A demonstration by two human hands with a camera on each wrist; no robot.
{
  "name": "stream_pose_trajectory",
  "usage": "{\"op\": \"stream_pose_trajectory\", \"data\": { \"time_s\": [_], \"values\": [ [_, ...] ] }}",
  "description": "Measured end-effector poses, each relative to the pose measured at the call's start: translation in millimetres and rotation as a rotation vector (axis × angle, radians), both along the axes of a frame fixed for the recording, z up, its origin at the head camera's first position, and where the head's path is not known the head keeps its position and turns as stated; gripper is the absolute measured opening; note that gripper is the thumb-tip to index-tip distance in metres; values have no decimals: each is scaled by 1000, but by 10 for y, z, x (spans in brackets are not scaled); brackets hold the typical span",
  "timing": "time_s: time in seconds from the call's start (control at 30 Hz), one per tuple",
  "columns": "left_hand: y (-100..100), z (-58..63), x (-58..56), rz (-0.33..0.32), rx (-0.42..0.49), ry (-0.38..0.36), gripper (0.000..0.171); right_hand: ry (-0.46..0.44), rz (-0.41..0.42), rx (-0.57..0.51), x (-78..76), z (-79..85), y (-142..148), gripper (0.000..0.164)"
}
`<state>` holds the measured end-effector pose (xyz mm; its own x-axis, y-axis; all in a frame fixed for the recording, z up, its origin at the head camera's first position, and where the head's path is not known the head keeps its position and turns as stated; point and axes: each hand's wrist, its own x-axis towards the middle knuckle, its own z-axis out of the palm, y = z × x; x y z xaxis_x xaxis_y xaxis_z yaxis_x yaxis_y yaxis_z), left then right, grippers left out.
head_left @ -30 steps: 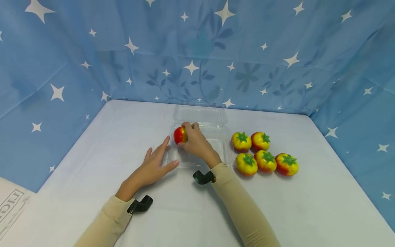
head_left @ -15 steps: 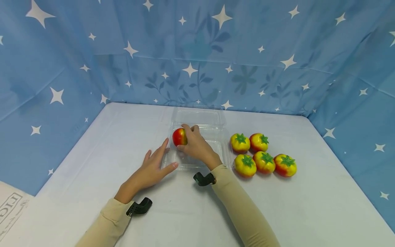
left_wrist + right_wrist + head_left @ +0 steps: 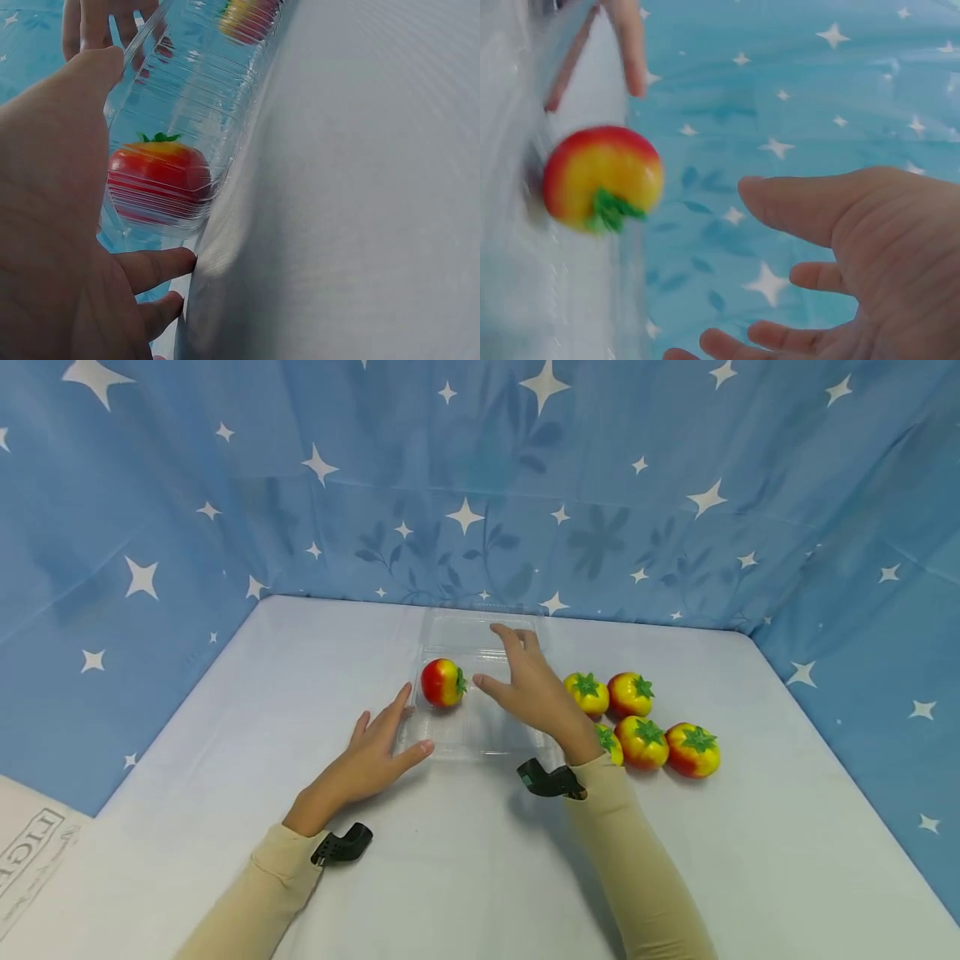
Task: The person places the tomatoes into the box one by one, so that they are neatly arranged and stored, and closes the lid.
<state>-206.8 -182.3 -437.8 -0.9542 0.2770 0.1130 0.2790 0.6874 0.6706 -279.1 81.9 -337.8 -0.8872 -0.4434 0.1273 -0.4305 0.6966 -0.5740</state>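
One red-and-yellow toy fruit (image 3: pixel 442 683) with a green leafy top sits tilted at the left end of a clear plastic clamshell box (image 3: pixel 487 737); its top points right. My left hand (image 3: pixel 366 764) lies beside the box's left side, fingers spread and index fingertip right at the wall. In the left wrist view, the same fruit (image 3: pixel 160 184) shows through the ribbed plastic. My right hand (image 3: pixel 536 689) hovers over the right part of the box, thumb and fingers apart and holding nothing. The right wrist view shows the fruit (image 3: pixel 604 178) apart from that hand's thumb.
Right of the box, several matching toy fruits (image 3: pixel 692 750) stand in two rows on the white table (image 3: pixel 450 877), partly hidden by the right forearm. The box's lid (image 3: pixel 461 628) lies folded back near the blue star-patterned curtain (image 3: pixel 420 468).
My right hand has let go of the toy fruit and moved right, its fingers opening. The fruit stays in the box's left end. My left hand keeps its place beside the box.
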Motion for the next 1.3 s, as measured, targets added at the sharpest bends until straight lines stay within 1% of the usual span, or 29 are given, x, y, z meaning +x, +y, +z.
{"op": "stream_pose_trajectory", "data": {
  "time_s": [0.13, 0.27, 0.33, 0.5, 0.63, 0.8, 1.0, 1.3],
  "values": [
    [-14, 28, -33, -3, 2, -6, 100, 29, -13, 21, 55, 143, 271, 83],
    [-11, 23, -43, -10, 6, -12, 100, 53, -26, 35, 99, 191, 627, 80],
    [-5, 25, -49, -13, 5, -10, 100, 49, -45, 41, 110, 213, 824, 78],
    [-3, 42, -56, -15, -8, -7, 100, -4, -139, 81, 114, 291, 1264, 80],
    [-2, 33, -41, -15, -8, -15, 101, -42, -195, 109, 101, 337, 1529, 83],
    [4, 18, -31, -11, -13, -15, 101, -59, -216, 128, 99, 368, 1740, 84],
    [-11, 18, -28, -15, 1, -7, 99, -69, -209, 146, 117, 372, 1864, 84],
    [-20, 17, -33, -14, -4, -4, 99, -178, -168, 185, 88, 324, 2012, 88]
  ]
}}
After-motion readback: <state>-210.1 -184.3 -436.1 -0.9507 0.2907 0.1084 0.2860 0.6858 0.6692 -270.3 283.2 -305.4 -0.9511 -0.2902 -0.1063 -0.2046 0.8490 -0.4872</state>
